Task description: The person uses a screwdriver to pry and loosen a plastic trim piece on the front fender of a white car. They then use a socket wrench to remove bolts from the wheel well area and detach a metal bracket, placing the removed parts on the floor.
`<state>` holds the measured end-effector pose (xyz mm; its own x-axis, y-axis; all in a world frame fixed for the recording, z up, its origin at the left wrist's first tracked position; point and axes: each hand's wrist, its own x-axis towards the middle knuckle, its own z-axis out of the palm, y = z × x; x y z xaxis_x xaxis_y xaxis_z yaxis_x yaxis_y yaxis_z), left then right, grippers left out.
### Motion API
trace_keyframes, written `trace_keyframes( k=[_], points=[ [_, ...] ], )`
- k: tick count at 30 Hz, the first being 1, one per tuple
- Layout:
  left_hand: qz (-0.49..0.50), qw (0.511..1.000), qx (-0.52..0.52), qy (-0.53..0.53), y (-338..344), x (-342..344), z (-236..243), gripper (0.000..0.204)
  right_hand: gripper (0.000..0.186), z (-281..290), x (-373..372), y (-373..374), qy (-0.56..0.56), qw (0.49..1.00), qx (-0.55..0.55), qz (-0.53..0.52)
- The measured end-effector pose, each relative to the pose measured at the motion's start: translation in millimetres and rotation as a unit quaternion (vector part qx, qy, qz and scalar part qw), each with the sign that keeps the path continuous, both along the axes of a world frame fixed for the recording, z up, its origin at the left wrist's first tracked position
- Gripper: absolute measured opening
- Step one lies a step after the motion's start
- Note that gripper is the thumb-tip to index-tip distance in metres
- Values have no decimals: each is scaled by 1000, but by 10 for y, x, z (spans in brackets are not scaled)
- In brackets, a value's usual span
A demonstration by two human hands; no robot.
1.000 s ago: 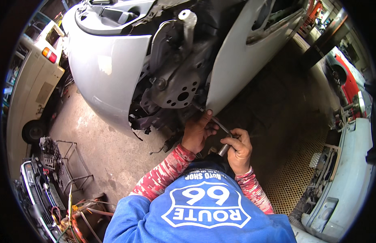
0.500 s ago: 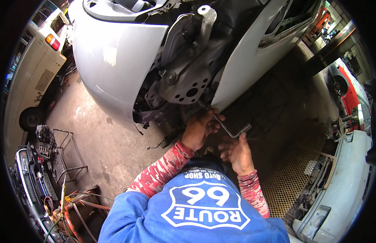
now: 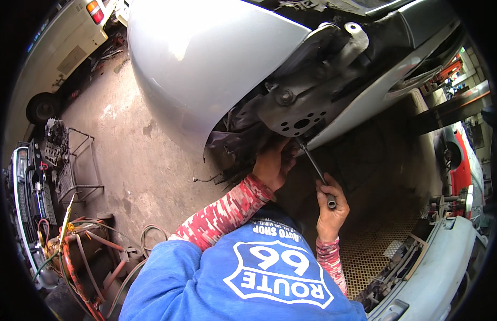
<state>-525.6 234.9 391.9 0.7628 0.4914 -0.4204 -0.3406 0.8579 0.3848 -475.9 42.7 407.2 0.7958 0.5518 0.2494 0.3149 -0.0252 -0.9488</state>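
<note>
One long steel wrench (image 3: 314,164) hangs slantwise beneath the holed metal plate (image 3: 283,115) of a car's bare wheel well, in front of the wearer's chest. Its upper end meets the shadow at the plate's lower edge, just beside the lower edge of the rear silver panel (image 3: 355,113); what it seats on there is too dark to tell. From there its long axis runs down and to the right, toward the wearer, and at the bottom it turns into a short leg whose round, hollow mouth faces up at the camera. The right hand (image 3: 333,213) grasps this lower end, fingers curled about it, presumably because holding far from the upper end gives more leverage. The left hand (image 3: 270,167) reaches up close under the plate, its fingertips lost in shade near the wrench's head, likely to guide or steady it; whether they clasp anything I cannot tell. The slant seems chosen to bring the handle out below both the plate and the panel, where the knuckles have room.
</note>
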Motion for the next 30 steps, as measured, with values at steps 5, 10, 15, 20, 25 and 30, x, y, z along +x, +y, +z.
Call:
trace_keyframes(
  k=[5, 10, 15, 20, 25, 30],
  points=[
    [-5, 999, -51, -17, 37, 29, -50, 9, 12, 43, -58, -48, -51, 998, -39, -6],
    [-16, 999, -47, 1, 50, 19, 9, 8, 11, 16, -151, -58, -21, 999, -38, -11],
    [-6, 999, -50, 6, 20, 54, 32, 9, 8, 52, -175, -59, -44, 998, -54, 2],
    [-33, 997, -61, -15, 26, 48, -34, 11, 5, 153, -157, -108, -12, 997, -62, 34],
    [-36, 998, 3, 51, -18, -63, -135, 13, 8, 175, -179, -223, 84, 995, -19, 53],
    [-10, 994, 28, 106, 50, -254, -274, 18, 18, 171, -143, -470, 190, 981, 27, 32]
  ],
)
